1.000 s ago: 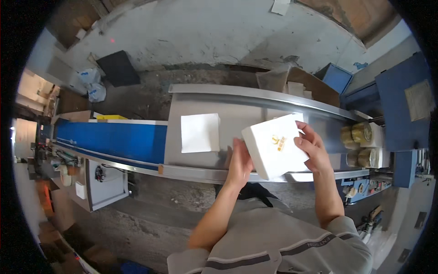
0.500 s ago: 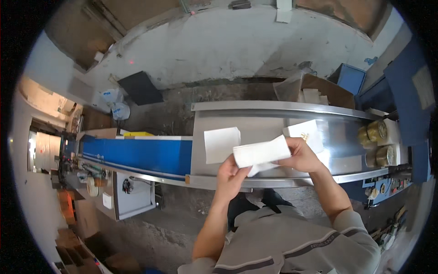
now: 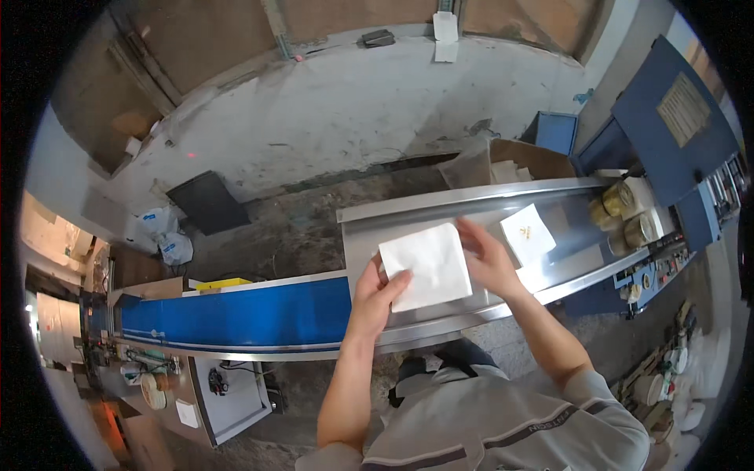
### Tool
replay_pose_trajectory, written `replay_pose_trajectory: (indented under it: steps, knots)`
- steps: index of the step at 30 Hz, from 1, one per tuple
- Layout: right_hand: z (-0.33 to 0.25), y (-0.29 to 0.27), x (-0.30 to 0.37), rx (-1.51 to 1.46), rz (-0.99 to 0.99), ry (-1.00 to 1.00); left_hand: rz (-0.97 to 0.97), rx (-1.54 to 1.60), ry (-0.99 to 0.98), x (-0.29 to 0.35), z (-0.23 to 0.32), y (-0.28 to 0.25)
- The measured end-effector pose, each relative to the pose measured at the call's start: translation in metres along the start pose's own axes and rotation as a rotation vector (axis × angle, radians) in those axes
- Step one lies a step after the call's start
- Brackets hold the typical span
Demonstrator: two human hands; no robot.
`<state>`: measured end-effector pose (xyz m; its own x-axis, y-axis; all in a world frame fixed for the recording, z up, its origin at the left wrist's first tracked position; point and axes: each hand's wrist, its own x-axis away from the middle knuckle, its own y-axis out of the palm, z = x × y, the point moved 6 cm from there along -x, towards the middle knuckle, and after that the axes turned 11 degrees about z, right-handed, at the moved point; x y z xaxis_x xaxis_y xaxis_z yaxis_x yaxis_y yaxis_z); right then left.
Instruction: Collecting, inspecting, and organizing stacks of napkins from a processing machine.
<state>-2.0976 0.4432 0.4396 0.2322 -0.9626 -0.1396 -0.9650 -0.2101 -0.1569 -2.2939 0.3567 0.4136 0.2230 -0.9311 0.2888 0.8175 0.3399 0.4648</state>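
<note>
A stack of white square paper napkins point(image 3: 428, 267) is held over the steel table, its broad face turned up. My left hand point(image 3: 375, 294) grips it by the left edge, thumb on top and fingers underneath. At the opposite edge, my right hand point(image 3: 488, 257) has its fingers stretched along the side, some of them slightly blurred and partly hidden by the stack. A second white napkin stack point(image 3: 528, 235) lies on the steel to the right, with small yellowish bits on it.
The steel table point(image 3: 377, 224) has raised metal rails and joins a blue conveyor belt point(image 3: 243, 320) at left. Rolls of yellowish tape point(image 3: 616, 200) sit at its right end, beside a blue machine cabinet point(image 3: 667, 118). An open cardboard box point(image 3: 530, 157) stands behind the far rail.
The napkin stack has turned from edge-on to face-up. My right hand has loosened from its corner to its side. The separate stack on the left no longer shows. The view has shifted and tilted.
</note>
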Motion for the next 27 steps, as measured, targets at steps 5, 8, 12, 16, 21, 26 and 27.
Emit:
replay_pose_trajectory:
  steps: [5, 8, 12, 16, 21, 26, 27]
  knots:
    - [0.045, 0.047, 0.005, -0.356, -0.207, 0.728, 0.099, -0.245, 0.147, -0.022, -0.001, -0.030]
    - [0.046, 0.052, 0.001, -0.173, -0.253, 0.551, 0.151, -0.414, 0.098, -0.028, -0.011, -0.042]
    - [0.064, 0.062, -0.004, -0.103, -0.352, 0.446, 0.191, -0.484, 0.139, -0.034, -0.022, -0.060]
    - [0.071, 0.056, -0.011, -0.021, -0.269, 0.343, 0.231, -0.522, 0.077, -0.029, -0.023, -0.064]
    - [0.065, 0.048, -0.010, 0.014, -0.234, 0.323, 0.213, -0.528, 0.088, -0.021, -0.018, -0.057]
    - [0.054, 0.044, -0.004, 0.083, -0.203, 0.305, 0.187, -0.531, 0.095, -0.018, -0.019, -0.059]
    - [0.058, 0.044, -0.002, 0.110, -0.204, 0.311, 0.187, -0.544, 0.086, -0.018, -0.020, -0.060]
